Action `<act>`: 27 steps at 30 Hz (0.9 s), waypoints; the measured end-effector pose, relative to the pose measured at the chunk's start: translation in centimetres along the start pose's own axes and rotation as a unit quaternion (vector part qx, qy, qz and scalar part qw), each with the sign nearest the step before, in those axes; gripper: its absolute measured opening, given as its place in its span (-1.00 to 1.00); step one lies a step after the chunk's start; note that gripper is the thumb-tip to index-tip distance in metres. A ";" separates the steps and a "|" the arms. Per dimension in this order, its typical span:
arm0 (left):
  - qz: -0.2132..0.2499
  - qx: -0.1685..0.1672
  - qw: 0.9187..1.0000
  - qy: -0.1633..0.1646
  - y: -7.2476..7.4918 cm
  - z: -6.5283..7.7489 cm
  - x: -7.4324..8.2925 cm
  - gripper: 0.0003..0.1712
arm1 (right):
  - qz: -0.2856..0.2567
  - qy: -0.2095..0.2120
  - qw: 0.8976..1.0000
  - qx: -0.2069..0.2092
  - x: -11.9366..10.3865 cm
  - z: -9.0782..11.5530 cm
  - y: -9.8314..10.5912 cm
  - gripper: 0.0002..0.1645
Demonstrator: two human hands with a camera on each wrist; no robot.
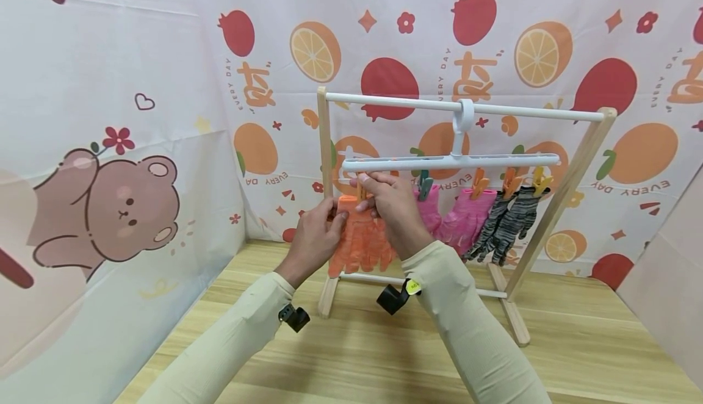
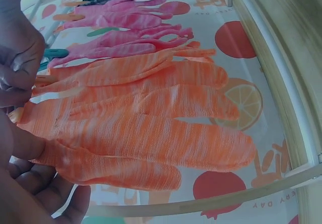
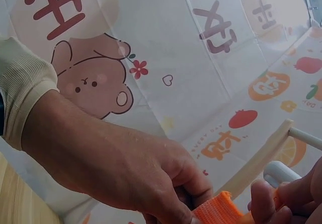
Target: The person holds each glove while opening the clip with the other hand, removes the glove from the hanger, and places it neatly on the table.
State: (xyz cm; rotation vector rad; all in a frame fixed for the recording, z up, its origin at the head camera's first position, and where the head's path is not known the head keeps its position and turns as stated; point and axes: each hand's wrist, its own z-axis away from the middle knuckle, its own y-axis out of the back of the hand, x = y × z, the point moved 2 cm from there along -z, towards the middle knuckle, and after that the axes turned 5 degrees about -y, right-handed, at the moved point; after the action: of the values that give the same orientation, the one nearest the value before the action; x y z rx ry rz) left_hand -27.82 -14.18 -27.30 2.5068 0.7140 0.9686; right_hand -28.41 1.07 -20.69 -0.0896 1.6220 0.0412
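Observation:
My left hand (image 1: 315, 233) pinches the cuff of an orange knit glove (image 1: 354, 242), whose fingers hang down in the head view. At the top of that glove, my right hand (image 1: 398, 209) pinches an orange clothespin (image 1: 360, 188) just below the left part of a white hanger (image 1: 417, 163). The left wrist view shows the glove (image 2: 151, 138) spread out, with another orange glove (image 2: 121, 73) right behind it. In the right wrist view the orange cuff (image 3: 219, 212) lies between both hands. Whether the clothespin bites the cuff is hidden by fingers.
Pink gloves (image 1: 467, 215) and grey-black gloves (image 1: 513, 221) hang along the hanger from clothespins, one of them dark green (image 1: 425, 187). The hanger hooks over the white rod (image 1: 390, 101) of a wooden-legged rack (image 1: 560, 209). Beneath is a wood-grain table (image 1: 351, 343).

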 end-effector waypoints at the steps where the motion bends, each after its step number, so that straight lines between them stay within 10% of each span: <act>1: -0.001 -0.001 1.000 0.000 0.0 0.0 0.0 -0.92 | 0.000 0.002 1.000 0.002 0.0 0.0 0.0 -0.67; 27: -0.019 -0.010 1.000 -0.004 0.8 1.2 -0.9 -0.92 | -0.040 0.027 0.999 0.007 -0.2 0.2 -0.3 -0.66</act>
State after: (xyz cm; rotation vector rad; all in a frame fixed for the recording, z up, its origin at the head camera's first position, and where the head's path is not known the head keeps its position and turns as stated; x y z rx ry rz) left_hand -27.32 -15.53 -28.23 2.4696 0.7422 0.9486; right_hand -28.21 0.76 -20.45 -0.1460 1.6719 -0.0359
